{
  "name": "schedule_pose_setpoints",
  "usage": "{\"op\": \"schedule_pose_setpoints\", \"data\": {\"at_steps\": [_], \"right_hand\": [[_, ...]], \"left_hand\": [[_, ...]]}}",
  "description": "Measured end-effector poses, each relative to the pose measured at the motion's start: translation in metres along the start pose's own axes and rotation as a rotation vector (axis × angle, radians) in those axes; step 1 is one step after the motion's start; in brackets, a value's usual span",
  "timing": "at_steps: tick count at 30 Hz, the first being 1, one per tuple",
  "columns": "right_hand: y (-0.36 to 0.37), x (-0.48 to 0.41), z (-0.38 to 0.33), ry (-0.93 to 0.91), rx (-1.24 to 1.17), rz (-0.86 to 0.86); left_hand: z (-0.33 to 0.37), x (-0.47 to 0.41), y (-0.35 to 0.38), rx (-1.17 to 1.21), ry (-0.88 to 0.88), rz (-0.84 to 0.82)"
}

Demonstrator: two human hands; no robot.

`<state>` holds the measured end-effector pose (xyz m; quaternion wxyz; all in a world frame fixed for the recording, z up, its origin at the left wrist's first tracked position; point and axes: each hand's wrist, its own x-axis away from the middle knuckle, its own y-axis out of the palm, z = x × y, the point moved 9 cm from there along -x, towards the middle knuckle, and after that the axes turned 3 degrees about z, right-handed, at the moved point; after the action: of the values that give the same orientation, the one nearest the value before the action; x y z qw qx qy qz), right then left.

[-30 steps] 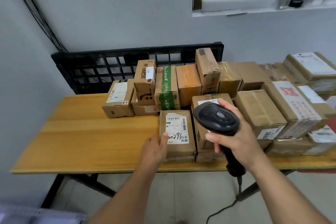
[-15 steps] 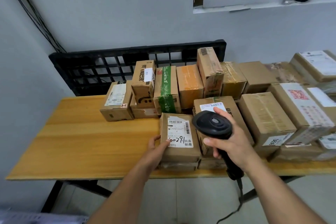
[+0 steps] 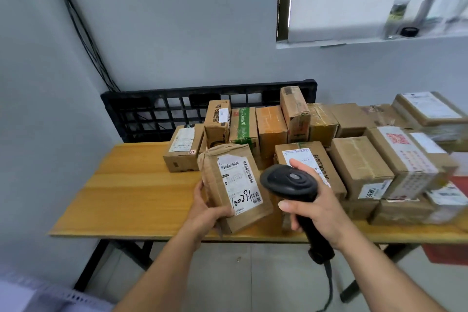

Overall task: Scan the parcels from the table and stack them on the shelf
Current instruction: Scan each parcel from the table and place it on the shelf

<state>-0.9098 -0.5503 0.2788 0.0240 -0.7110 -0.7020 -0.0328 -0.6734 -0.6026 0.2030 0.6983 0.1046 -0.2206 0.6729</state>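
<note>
Scan step, by the look of it. Gripping the parcel [image 3: 233, 185] with the left hand [image 3: 205, 213], fingers curled round its lower corner, tilted up above the front of the worktop [image 3: 131, 192], label [image 3: 240, 182] facing up. Clutching the scanner [image 3: 288, 181] in the right hand [image 3: 321, 213], wrapped tight round the handle, head just beside the label. Next, likely: aim squarely at the barcode, trigger, then carry to the shelf, out of view.

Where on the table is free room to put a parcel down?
The table is bare wood on its left, bordered by the wall, the black pallet behind and the labelled box. Right of the scanner, stacked boxes crowd it nearly to its front edge.
</note>
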Motion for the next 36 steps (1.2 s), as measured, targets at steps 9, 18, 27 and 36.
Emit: {"op": "schedule_pose_setpoints", "data": {"at_steps": [9, 18, 27, 36], "right_hand": [[0.055, 0.070, -0.067, -0.221, -0.117, -0.125], [0.111, 0.128, -0.092, -0.321, -0.101, -0.280], [0.156, 0.151, -0.092, -0.292, -0.130, -0.413], [0.181, 0.157, -0.093, -0.270, -0.112, -0.440]], "left_hand": [[0.020, 0.061, -0.056, -0.076, 0.256, 0.159], [0.009, 0.141, -0.130, -0.089, 0.314, 0.342], [-0.003, 0.190, -0.182, -0.053, 0.332, 0.472], [-0.005, 0.203, -0.208, -0.057, 0.353, 0.476]]}}
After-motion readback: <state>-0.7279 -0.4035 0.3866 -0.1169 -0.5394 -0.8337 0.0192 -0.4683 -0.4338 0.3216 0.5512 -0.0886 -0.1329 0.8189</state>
